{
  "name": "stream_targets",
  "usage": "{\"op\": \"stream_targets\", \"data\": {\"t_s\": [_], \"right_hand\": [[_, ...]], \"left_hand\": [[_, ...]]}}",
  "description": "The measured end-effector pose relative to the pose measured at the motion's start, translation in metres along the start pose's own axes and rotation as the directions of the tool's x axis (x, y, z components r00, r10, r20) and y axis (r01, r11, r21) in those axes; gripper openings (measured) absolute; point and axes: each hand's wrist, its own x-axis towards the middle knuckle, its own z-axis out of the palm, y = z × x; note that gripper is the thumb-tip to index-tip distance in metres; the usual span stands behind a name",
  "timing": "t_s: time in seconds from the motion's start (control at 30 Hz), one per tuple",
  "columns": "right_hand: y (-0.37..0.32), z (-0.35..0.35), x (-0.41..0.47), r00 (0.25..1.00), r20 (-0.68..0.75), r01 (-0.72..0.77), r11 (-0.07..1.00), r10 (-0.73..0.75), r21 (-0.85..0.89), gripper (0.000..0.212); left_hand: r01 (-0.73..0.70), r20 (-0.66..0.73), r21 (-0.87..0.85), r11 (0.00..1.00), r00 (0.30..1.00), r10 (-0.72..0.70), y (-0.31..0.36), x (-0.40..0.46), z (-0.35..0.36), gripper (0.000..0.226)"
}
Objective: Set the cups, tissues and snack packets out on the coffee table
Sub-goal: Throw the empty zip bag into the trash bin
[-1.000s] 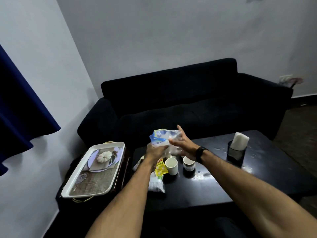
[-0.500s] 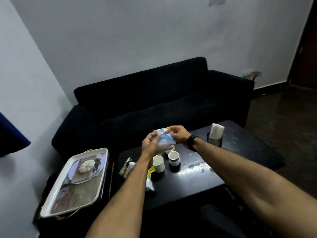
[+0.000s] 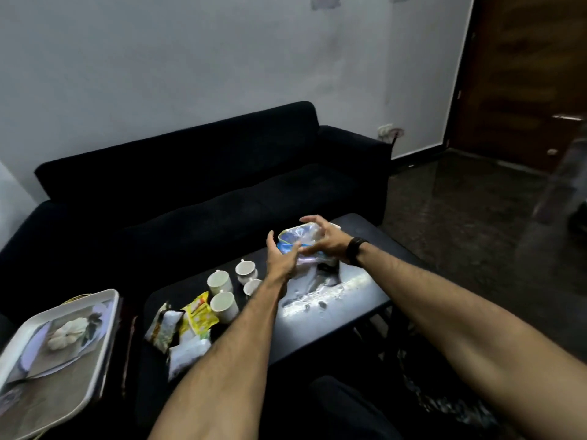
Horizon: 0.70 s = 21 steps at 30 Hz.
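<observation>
A clear and blue tissue packet (image 3: 297,237) hangs above the black coffee table (image 3: 336,315), right over a black holder (image 3: 329,268). My right hand (image 3: 324,241) grips the packet from the right, fingers curled over its top. My left hand (image 3: 279,258) touches its left side with straight fingers, thumb raised clear of it. Several white cups (image 3: 219,281) stand together left of my left wrist. Snack packets lie at the table's near left corner: a yellow packet (image 3: 199,313), a dark one (image 3: 162,328) and a white one (image 3: 188,350).
A white tray (image 3: 104,331) with a printed picture rests on a low stand left of the table. A black sofa (image 3: 197,185) runs behind the table. A wooden door (image 3: 521,77) and dark floor lie to the right. A shiny wet-looking patch (image 3: 320,300) marks the table's middle.
The tissue packet has travelled right with both hands, from above the cups to over the black holder. My left thumb has lifted off it. My view has swung right.
</observation>
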Motion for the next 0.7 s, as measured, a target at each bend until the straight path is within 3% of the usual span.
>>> {"op": "stream_targets", "data": {"t_s": [0.1,0.2,0.27,0.33,0.4,0.57,0.7], "right_hand": [[0.024,-0.044,-0.016,0.994,-0.105,-0.019,1.0,0.016,-0.021,0.053],[0.056,-0.097,-0.038,0.958,-0.277,-0.103,0.99,0.073,-0.095,0.04],[0.079,-0.128,-0.056,0.914,-0.381,-0.194,0.975,0.14,-0.107,0.04],[0.104,-0.159,-0.079,0.863,-0.457,-0.292,0.951,0.217,-0.101,0.039],[0.131,-0.184,-0.102,0.812,-0.505,-0.39,0.916,0.292,-0.098,0.037],[0.196,-0.209,-0.148,0.685,-0.557,-0.617,0.78,0.47,-0.101,0.029],[0.25,-0.196,-0.168,0.691,-0.471,-0.702,0.664,0.549,-0.256,0.032]], "left_hand": [[0.167,0.16,-0.082,0.983,0.975,-0.152,-0.001,-0.006,0.04,0.039],[0.199,0.304,0.016,0.98,0.933,-0.194,-0.005,-0.016,0.079,0.032],[0.095,0.383,0.214,0.972,0.907,-0.173,-0.016,-0.019,0.101,0.037],[-0.064,0.457,0.442,0.895,0.874,-0.163,-0.031,-0.021,0.125,0.05],[-0.221,0.543,0.558,0.8,0.826,-0.15,-0.046,-0.026,0.148,0.056],[-0.455,0.703,0.603,0.655,0.691,-0.167,-0.082,-0.041,0.197,0.055],[-0.46,0.732,0.618,0.638,0.632,-0.254,-0.119,-0.05,0.225,0.056]]}}
